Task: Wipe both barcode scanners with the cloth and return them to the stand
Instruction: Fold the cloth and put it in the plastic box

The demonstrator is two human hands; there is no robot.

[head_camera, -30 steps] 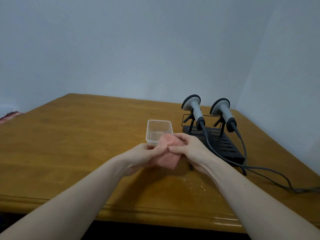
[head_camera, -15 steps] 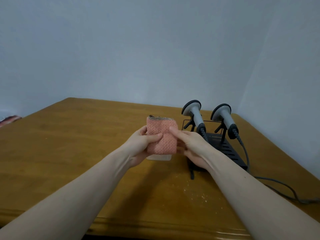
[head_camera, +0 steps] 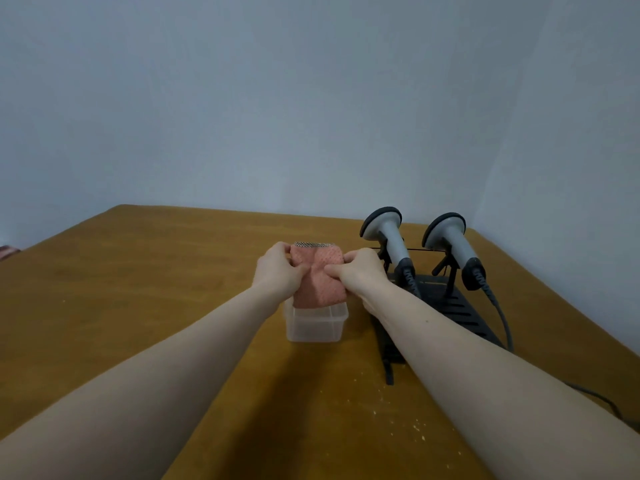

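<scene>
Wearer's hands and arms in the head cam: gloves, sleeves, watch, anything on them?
Nothing worn. The left hand and right hand are bare: no gloves, and no rings visible on the fingers. Both forearms are bare to the frame edge, with no sleeves, watch, bands or markers.

Soft, even, dimmish light leaves faint shadows under the forearms on the brown wooden table, whose edges bow from wide-angle distortion.
</scene>
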